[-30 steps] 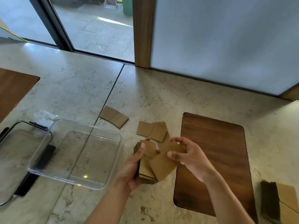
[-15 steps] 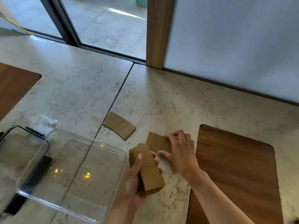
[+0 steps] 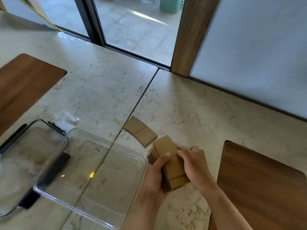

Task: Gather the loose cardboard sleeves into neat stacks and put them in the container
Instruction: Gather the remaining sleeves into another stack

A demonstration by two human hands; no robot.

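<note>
Cardboard stack: brown stack of cardboard sleeves (image 3: pixel 167 161) held above the counter, just right of the container, tilted with its far end up and away.
Left hand: left hand (image 3: pixel 153 180) wraps the stack from its left side, thumb laid across the top face, fingers closed under it.
Right hand: right hand (image 3: pixel 192 163) pressed flat against the stack's right edge, fingers together and touching the cardboard; whether it grips or only pushes, cannot tell.
Loose sleeve: one flattened sleeve (image 3: pixel 140 131) lies on the counter just beyond the stack, apart from both hands, beside the seam.
Container: clear plastic container (image 3: pixel 49 194) sits left of the hands, nothing seen inside it.
Lid: clear lid with black clips (image 3: pixel 10 165) at far left, partly under the container's left edge.
Counter: pale marble countertop (image 3: pixel 99 90) with a dark seam running through.
Wood inlays: one wooden panel (image 3: pixel 259 188) right of the hands, another (image 3: pixel 23 80) at far left.
Wrapper: crumpled clear plastic (image 3: pixel 66 117) near the lid's far corner.
</note>
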